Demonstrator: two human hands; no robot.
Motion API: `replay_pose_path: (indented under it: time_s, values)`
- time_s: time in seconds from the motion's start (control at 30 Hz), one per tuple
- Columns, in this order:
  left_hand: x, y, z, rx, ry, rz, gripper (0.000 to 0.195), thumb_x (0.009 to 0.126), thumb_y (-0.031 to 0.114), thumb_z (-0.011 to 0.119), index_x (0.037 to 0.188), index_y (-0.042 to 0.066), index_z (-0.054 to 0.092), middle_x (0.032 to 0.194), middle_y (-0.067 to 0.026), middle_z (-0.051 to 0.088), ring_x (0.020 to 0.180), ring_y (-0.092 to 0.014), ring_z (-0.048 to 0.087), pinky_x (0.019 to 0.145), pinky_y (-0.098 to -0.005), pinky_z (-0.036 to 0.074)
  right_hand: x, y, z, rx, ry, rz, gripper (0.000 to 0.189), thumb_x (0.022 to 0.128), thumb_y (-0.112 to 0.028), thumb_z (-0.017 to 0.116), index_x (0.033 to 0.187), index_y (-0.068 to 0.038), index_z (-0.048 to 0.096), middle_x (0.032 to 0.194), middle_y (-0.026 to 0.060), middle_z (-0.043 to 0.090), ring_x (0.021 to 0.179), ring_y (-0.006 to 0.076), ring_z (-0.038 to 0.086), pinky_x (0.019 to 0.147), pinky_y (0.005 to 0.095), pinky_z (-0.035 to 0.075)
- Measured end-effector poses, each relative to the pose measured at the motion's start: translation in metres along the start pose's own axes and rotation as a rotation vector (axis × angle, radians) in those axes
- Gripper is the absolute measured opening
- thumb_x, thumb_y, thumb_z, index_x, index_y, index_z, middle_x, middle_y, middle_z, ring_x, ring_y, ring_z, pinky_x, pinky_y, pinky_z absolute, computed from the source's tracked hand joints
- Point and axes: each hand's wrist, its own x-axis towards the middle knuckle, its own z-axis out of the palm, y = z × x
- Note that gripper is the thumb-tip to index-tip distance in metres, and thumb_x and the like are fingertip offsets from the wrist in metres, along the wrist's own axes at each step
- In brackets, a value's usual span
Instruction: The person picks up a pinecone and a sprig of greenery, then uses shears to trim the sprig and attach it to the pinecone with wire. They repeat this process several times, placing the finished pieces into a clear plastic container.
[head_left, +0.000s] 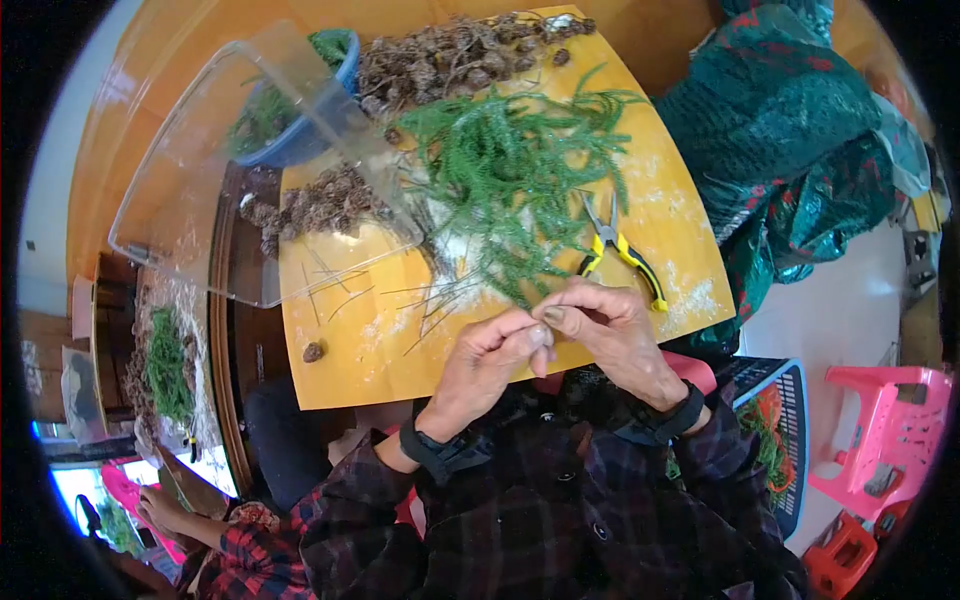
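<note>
My left hand (480, 367) and my right hand (619, 341) meet at the near edge of a yellow tabletop (375, 367), thumbs and forefingers pinched together. Anything between the fingertips is too small to make out. Just beyond them lies a loose heap of green artificial pine sprigs (495, 150). Long-nose pliers (606, 232) with yellow and black handles rest by my right hand, jaws apart and pointing away. Thin dark wires (349, 294) are scattered to the left of the sprigs. A single small brown cone (313, 352) sits near the front left corner.
Brown pine cones (450, 64) line the far edge. A clear plastic bin (225, 217) overlaps the left side, before a blue tub (281, 150) of greenery. Green bags (772, 112), a basket (796, 450) and a pink stool (877, 442) stand right. A co-worker's hand (165, 514) shows lower left.
</note>
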Motion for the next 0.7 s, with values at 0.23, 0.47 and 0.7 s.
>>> replay_pose_path:
  time_s: [0.23,0.47,0.7]
  values:
    - [-0.007,0.006,0.003,0.059,-0.048,-0.001,0.018,0.096,0.012,0.049,0.093,-0.002,0.060,0.078,-0.0043,0.061,0.067,-0.011,0.057,0.068,-0.0258,0.047,-0.005,-0.001,-0.004,0.017,0.123,-0.020,0.018,0.095,-0.015,0.056,0.097,0.000,0.064,0.077,0.0030,0.060,0.066,0.0079,0.053,0.061,0.0206,0.043]
    - [-0.017,0.014,-0.008,0.286,-0.152,0.069,0.015,0.095,0.010,0.050,0.094,-0.002,0.060,0.073,-0.0034,0.060,0.065,-0.010,0.057,0.062,-0.0248,0.046,-0.002,-0.005,-0.007,0.077,0.271,0.039,0.022,0.098,-0.020,0.051,0.105,-0.003,0.062,0.075,0.0022,0.060,0.060,0.0069,0.048,0.057,0.0188,0.039]
    - [-0.019,0.024,-0.019,0.455,-0.087,0.073,0.013,0.093,0.009,0.051,0.094,-0.001,0.059,0.072,-0.0055,0.059,0.064,-0.012,0.057,0.062,-0.0251,0.046,-0.003,-0.008,0.000,-0.079,0.031,0.033,0.023,0.097,-0.017,0.051,0.110,-0.003,0.063,0.076,0.0021,0.060,0.061,0.0056,0.048,0.056,0.0190,0.038]
